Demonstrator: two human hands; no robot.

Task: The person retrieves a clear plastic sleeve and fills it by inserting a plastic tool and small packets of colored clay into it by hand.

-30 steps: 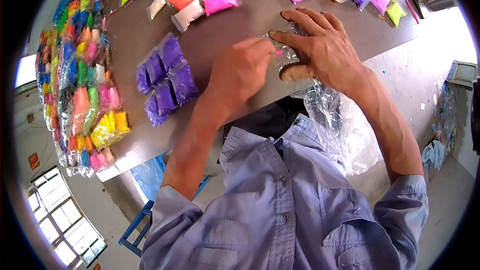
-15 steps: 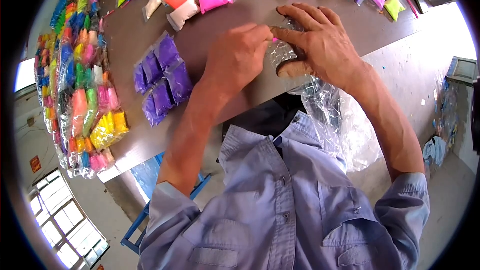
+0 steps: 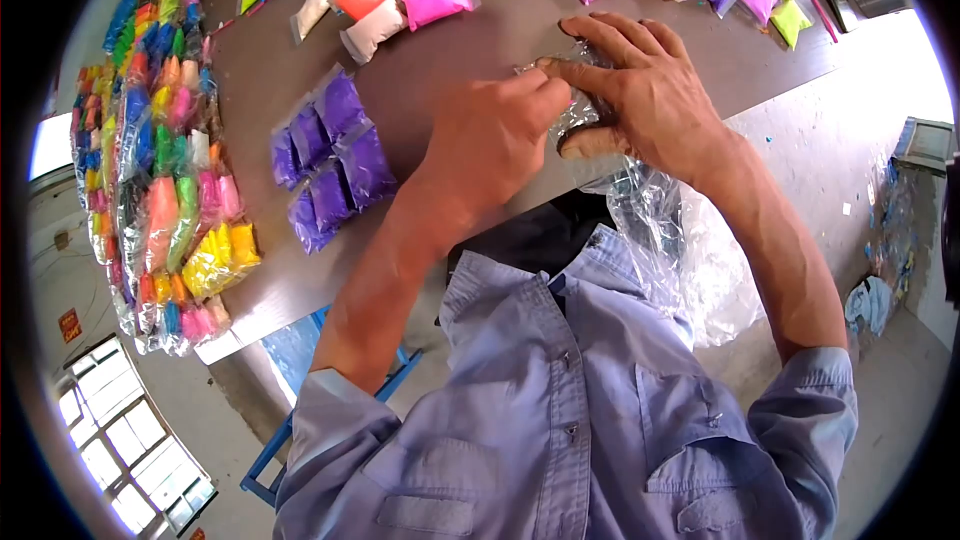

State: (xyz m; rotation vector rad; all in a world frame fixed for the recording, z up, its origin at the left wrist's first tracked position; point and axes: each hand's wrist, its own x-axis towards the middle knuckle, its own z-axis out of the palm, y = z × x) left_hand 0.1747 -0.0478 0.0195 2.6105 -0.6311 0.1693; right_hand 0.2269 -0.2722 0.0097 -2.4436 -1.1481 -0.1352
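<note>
A crumpled clear plastic bag [image 3: 578, 112] lies at the table's near edge, and part of it hangs down over the edge in front of my shirt. My right hand [image 3: 645, 90] rests over this bag with its fingers spread and its thumb apart. Beside it, my left hand [image 3: 500, 130] is closed, thumb and forefinger pinched together by the bag and the right forefinger. A tiny pink bit shows at the left fingertips; what they pinch is hidden and partly blurred. To the left lie several purple packets [image 3: 335, 155] in clear wrapping.
Long bundles of multicoloured packets [image 3: 160, 140] line the table's left side, with yellow packets [image 3: 222, 258] at their near end. Loose coloured packets [image 3: 440, 2] are scattered across the far side. More clear plastic [image 3: 715, 270] hangs below the table edge. A blue stool frame [image 3: 280, 440] stands at lower left.
My left hand has shifted slightly right and towards my body, still pinched. The right hand stays over the bag, almost unmoved. The whole view has shifted a little.
</note>
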